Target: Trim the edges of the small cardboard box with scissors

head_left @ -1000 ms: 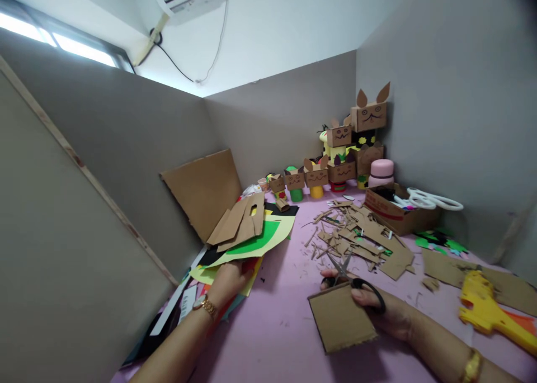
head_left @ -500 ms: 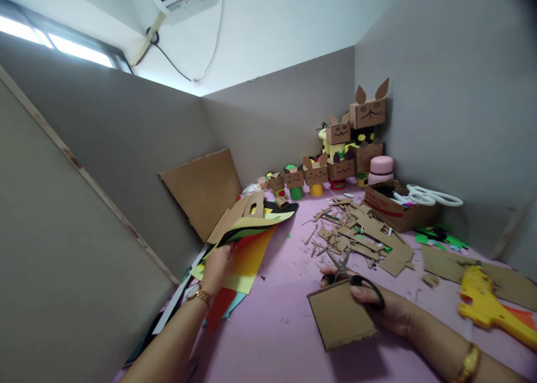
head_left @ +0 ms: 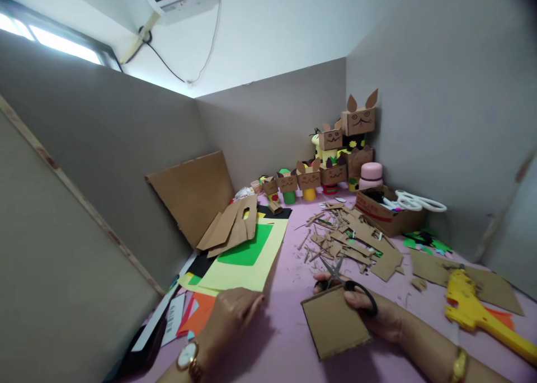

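Grey partitions [head_left: 268, 120] enclose a pink surface [head_left: 287, 338] on the left, right and far sides; box-headed figures with drawn faces and ears [head_left: 309, 180] stand along the far edge, some stacked at the right, beside a pink bottle [head_left: 371, 176]. Right hand [head_left: 384, 317] pinches a squarish cardboard piece [head_left: 335, 326], thumb on its upper face, the piece lying in front of the near edge of the scraps; same hand carries black-handled scissors [head_left: 334, 272], blades parted and pointing away from the person. Left hand [head_left: 235, 316], wrist bearing a watch [head_left: 187, 356], is curled, beside the near edge of a pale yellow sheet [head_left: 274, 254]; whether it grips anything cannot be told. On that sheet lies a green sheet [head_left: 249, 251], partly covered by cut cardboard panels [head_left: 226, 229]; a large cardboard sheet [head_left: 195, 195] leans at the left partition; orange paper [head_left: 199, 314] lies near the left wrist. Cardboard scraps [head_left: 361, 235] are heaped right of centre; beyond them, a carton [head_left: 384, 222] contains white-handled scissors [head_left: 409, 200]; a yellow glue gun [head_left: 465, 305] rests at far right, partly over flat cardboard [head_left: 497, 288].
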